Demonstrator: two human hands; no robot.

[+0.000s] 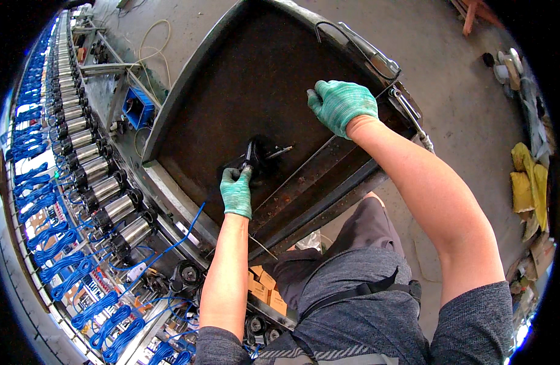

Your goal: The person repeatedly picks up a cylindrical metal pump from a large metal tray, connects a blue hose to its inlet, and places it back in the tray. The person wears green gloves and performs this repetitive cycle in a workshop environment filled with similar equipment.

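Observation:
My left hand (236, 193), in a green knit glove, is closed on a black part with a thin metal shaft (280, 152) sticking out to the right. The part's lower edge blends into the dark bench top (231, 79), so I cannot tell whether it touches it. Farther right and away from me, my right hand (342, 108), in a matching glove, is curled into a fist above the bench's right side. Whatever it may hold is hidden by the fingers. Metal wrenches or similar tools (408, 109) lie along the right rim, beside my right wrist.
A raised metal rim (192, 73) borders the bench. On the left, a curved line carries steel motor-like cylinders (134, 234) and coiled blue cables (125, 328). A blue crate (138, 108) stands behind it. Cardboard boxes (268, 289) sit below; yellow cloth (523, 182) lies far right.

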